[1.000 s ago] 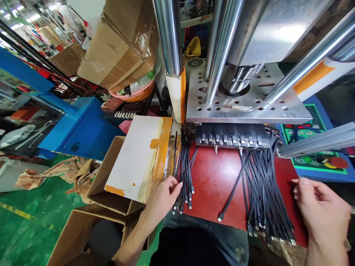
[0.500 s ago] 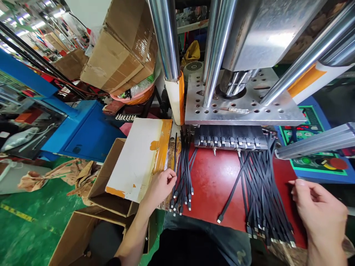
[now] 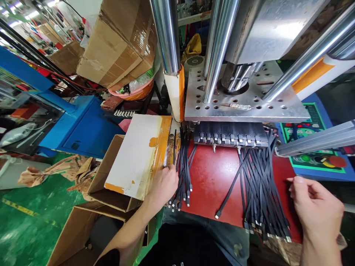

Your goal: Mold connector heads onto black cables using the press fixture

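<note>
My left hand [image 3: 165, 183] is closed at the edge of the smaller bundle of black flat cables [image 3: 186, 173], beside the taped white board; its fingertips are hidden, so I cannot tell whether it grips a cable. Off the right edge of the red work surface, my right hand [image 3: 316, 207] is loosely curled with nothing visible in it. A larger bundle of black cables [image 3: 262, 188] fans out over the red surface [image 3: 210, 177], metal plug ends toward me. Under the press plate, a dark metal mould [image 3: 230, 135] holds a row of cable plugs along its front.
A steel press plate [image 3: 244, 109] on round columns stands above the mould. To the right is a control panel [image 3: 321, 159] with a red button. A white board [image 3: 135, 155] lies left, above open cardboard boxes [image 3: 80, 225].
My left hand has turned over slightly, its knuckles now up and its fingers closer to the smaller cable bundle. My right hand has barely moved. The whole view has shifted slightly.
</note>
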Available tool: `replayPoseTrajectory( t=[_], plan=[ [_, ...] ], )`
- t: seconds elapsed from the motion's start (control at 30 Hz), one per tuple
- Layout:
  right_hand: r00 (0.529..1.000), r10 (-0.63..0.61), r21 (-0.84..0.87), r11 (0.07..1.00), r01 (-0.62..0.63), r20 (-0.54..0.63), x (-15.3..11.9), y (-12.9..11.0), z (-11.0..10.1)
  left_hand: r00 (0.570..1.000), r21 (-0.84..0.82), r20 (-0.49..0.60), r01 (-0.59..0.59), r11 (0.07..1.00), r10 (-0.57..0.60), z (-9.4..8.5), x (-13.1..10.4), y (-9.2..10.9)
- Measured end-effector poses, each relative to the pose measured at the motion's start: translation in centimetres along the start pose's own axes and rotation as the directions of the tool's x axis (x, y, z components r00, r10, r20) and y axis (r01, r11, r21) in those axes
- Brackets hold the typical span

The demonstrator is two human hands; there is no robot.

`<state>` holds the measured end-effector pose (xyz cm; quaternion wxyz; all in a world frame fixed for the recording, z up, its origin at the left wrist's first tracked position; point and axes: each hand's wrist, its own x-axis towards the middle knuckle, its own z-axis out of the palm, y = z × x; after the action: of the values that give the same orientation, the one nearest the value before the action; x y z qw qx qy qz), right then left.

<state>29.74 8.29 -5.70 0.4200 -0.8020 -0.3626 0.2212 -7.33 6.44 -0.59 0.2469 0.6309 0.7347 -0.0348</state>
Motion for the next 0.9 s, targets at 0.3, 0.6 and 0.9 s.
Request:
replayPoseTrajectory(
  t=[0.3,0.6,0.9],
  plan=[
    [1.0,-0.006,0.02,1.0,0.006,-0.013,0.1,0.4,0.0,0.998,-0.109,0.018,-0.05,0.993,0.052,-0.7,0.7,-1.1],
    [1.0,-0.029,0.038,0.999,0.029,-0.008,0.1,0.7,0.0,0.989,-0.426,0.007,-0.132,0.895,0.149,-1.4,-1.3,-3.3],
    [0.996,-0.066,-0.002,0.998,0.066,-0.057,1.0,3.4,0.0,0.908,-0.735,0.387,0.199,0.648,0.161,0.6,-11.8,-9.7]
  ],
)
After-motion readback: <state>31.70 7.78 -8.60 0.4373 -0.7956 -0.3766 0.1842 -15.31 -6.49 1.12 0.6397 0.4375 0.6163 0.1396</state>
